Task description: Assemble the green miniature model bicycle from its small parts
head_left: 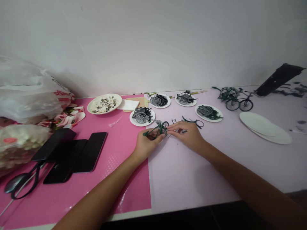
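Observation:
A small green model bicycle (155,130) with a dark front wheel is held up over the table. My left hand (150,143) is closed around its frame, thumb near the wheel. My right hand (187,134) pinches at the wheel (164,126) from the right; whether a tiny part sits between those fingertips cannot be made out. Just beyond my right hand lie loose green and black bicycle parts (195,122). Behind my left hand stands a white plate (132,122) with grey spoked wheels (142,115).
More plates hold parts: a black-parts plate (168,103), a rear plate (177,101), a green-parts plate (216,119). Model bicycles (236,99) stand right, near white plates (261,124) and a black object (279,80). Left are a bowl (91,107), phones (92,151) and plastic bags (26,92).

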Demonstrator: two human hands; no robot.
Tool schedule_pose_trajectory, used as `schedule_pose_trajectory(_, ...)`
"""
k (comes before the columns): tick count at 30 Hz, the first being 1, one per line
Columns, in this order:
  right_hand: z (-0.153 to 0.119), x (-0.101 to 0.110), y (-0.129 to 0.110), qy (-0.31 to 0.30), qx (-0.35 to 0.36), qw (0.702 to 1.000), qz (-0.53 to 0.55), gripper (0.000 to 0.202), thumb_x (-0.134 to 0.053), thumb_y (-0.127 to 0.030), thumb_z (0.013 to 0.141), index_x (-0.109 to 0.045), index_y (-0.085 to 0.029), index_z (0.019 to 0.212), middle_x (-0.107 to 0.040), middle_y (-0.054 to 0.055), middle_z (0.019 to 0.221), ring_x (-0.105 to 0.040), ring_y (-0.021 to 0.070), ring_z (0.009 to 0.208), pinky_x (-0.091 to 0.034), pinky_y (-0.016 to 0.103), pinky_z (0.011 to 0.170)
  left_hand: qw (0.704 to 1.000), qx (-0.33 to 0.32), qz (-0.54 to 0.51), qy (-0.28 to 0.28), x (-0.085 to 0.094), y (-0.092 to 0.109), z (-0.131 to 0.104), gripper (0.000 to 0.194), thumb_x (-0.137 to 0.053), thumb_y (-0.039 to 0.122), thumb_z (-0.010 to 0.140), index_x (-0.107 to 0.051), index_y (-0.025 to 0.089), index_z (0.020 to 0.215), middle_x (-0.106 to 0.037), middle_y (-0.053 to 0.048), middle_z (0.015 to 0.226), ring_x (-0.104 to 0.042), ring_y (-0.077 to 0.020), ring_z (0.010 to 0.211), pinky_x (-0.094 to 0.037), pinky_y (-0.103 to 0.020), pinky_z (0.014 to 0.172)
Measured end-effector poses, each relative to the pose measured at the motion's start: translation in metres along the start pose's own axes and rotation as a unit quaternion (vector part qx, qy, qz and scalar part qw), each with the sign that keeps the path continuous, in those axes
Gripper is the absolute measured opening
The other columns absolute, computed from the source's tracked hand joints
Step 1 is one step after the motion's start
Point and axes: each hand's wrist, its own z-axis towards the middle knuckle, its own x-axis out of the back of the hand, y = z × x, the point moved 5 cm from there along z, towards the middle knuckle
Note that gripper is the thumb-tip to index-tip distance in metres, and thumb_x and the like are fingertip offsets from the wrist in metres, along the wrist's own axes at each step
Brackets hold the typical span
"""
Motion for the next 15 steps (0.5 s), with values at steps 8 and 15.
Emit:
schedule_pose_trajectory(8,0.000,0.000,0.008,0.014,-0.053,0.998,0.035,0.011,-0.084,-0.036,0.086,-0.083,-0.026,0.081,-0.084,0.007,0.094,-0.080,0.0249,0.087,-0.064,0.036,0.070,1.000,0.002,0.004,-0.001,0.001,0.000,0.001,0.024,-0.086,0.035,0.075,-0.080,0.013,0.084,-0.078,-0.007,0.082,-0.065,-0.0182,0.072,-0.051,-0.030,0.070)
schedule_pose_trajectory(15,0.000,-0.002,0.015,0.016,-0.072,0.997,0.037,0.012,-0.083,-0.037,0.086,-0.083,-0.025,0.085,-0.084,0.007,0.095,-0.080,0.0256,0.090,-0.062,0.035,0.069,1.000,0.005,0.005,0.003,0.002,-0.001,0.001,0.024,-0.086,0.034,0.074,-0.080,0.013,0.085,-0.079,-0.008,0.084,-0.066,-0.0188,0.073,-0.052,-0.030,0.070)
